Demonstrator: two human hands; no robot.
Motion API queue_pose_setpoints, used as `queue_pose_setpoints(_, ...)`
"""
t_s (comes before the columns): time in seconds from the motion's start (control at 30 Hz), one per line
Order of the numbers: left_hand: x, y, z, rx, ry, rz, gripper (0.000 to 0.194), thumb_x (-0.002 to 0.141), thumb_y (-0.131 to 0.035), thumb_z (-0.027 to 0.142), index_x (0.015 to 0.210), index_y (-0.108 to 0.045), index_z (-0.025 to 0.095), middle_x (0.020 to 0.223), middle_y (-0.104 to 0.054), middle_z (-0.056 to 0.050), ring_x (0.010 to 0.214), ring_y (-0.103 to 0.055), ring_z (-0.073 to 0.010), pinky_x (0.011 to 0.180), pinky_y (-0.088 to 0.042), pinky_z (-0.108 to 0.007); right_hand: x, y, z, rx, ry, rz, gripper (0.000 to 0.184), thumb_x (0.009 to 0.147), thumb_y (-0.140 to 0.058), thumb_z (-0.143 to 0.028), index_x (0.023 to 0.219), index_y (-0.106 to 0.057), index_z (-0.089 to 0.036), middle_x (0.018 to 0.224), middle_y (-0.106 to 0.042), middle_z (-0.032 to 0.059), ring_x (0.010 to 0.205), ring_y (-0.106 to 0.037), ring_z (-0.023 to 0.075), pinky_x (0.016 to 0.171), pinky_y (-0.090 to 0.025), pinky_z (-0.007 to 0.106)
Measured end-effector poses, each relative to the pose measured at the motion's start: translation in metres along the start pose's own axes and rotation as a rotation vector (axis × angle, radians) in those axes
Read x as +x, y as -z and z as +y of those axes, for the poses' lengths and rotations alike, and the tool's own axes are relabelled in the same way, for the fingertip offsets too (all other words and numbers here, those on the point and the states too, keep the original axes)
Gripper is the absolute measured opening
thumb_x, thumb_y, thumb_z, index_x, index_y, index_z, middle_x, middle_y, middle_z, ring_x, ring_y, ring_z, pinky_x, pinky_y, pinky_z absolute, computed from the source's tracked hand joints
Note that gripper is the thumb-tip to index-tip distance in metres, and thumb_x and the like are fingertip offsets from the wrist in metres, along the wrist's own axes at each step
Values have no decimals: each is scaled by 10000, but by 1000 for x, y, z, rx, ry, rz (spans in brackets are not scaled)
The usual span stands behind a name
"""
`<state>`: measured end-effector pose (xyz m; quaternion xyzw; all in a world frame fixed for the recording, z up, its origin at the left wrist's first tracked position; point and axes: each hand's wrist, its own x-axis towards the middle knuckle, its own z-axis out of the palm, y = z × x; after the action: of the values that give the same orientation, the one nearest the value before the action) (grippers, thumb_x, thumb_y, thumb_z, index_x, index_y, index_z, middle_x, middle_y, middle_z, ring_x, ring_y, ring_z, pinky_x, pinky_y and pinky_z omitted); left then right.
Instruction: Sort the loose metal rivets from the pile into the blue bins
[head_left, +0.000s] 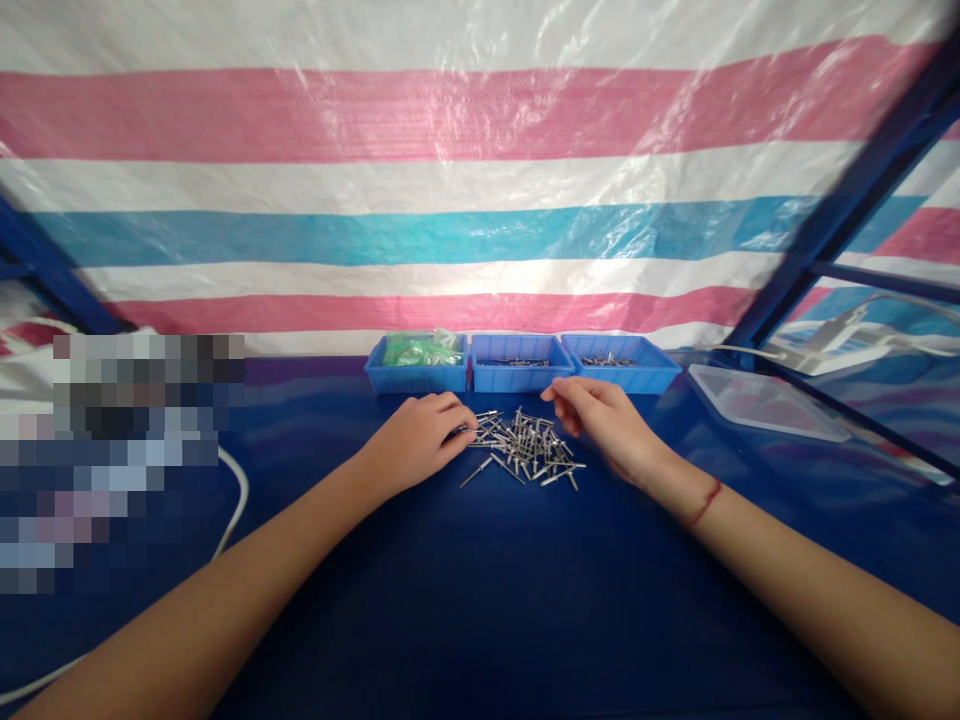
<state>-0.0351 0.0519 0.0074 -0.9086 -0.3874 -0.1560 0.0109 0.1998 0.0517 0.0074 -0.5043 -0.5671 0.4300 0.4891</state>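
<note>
A loose pile of silver blind rivets [532, 445] lies on the dark blue table, their thin pins pointing every way. My left hand [424, 440] rests at the pile's left edge, thumb and fingers curled together around a rivet there, partly hidden by the fingers. Over the pile's right side is my right hand [600, 415], thumb and forefinger pinched just in front of the blue bins; whatever is between those fingertips is too small to make out. The middle bin [521, 378] and the right bin [622, 378] hold more rivets.
The left blue bin [416, 380] contains green and clear plastic bags [424, 350]. A clear plastic lid [765, 402] lies at the right. White cable [238, 490] runs along the left, near a blurred-out area. A striped sheet [480, 230] and blue frame posts [847, 180] stand behind.
</note>
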Motion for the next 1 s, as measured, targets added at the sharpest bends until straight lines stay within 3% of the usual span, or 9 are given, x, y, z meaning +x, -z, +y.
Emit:
queue_pose_setpoints(0.23,0,0,1,57,-66,-41,244,934,-438,300,946,-676,244,969,-640,-16,896,-583,-173,756,-371,-293,-5,-5,-2,-65,33,-72,318,808,-533,-432,716,-620,-140,564,-483,-29,448,-389,68,452,-272,234)
queue_pose_setpoints(0.53,0,2,5,29,-72,-30,217,925,-459,308,895,-649,207,970,-627,-18,919,-563,-183,777,-373,-313,-5,-6,2,-173,71,-107,366,840,-481,-452,727,-632,-138,547,-474,-29,454,-384,77,454,-288,236)
queue_pose_setpoints(0.63,0,6,16,-136,-42,85,210,935,-430,270,903,-616,179,937,-617,-26,878,-563,-156,808,-404,-291,-11,-10,1,-244,174,-152,292,819,-530,-408,777,-645,-143,624,-537,-9,521,-438,90,495,-343,235)
queue_pose_setpoints(0.73,0,8,31,-393,85,232,166,926,-433,256,911,-579,180,887,-625,-8,810,-577,-129,766,-437,-249,-20,-16,-2,-277,248,-266,260,776,-612,-354,947,-648,-162,713,-570,-1,546,-451,94,503,-367,235)
queue_pose_setpoints(0.8,0,7,38,-506,149,281,155,917,-440,261,894,-573,186,845,-633,3,768,-586,-126,733,-450,-244,-26,-19,-4,-303,296,-315,222,792,-606,-341,929,-663,-176,722,-575,5,548,-450,96,504,-371,237)
queue_pose_setpoints(0.9,1,4,42,-665,211,337,163,913,-432,281,903,-562,183,839,-641,-3,752,-606,-124,726,-471,-248,-29,-21,-8,-300,357,-282,193,827,-570,-343,804,-669,-179,763,-604,31,606,-494,115,555,-405,252)
queue_pose_setpoints(1.0,1,2,41,-776,262,361,179,908,-434,304,935,-555,175,844,-644,-12,761,-619,-127,730,-483,-252,-28,-19,-10,-262,345,-171,195,832,-561,-350,801,-639,-174,739,-587,27,609,-495,122,565,-412,260)
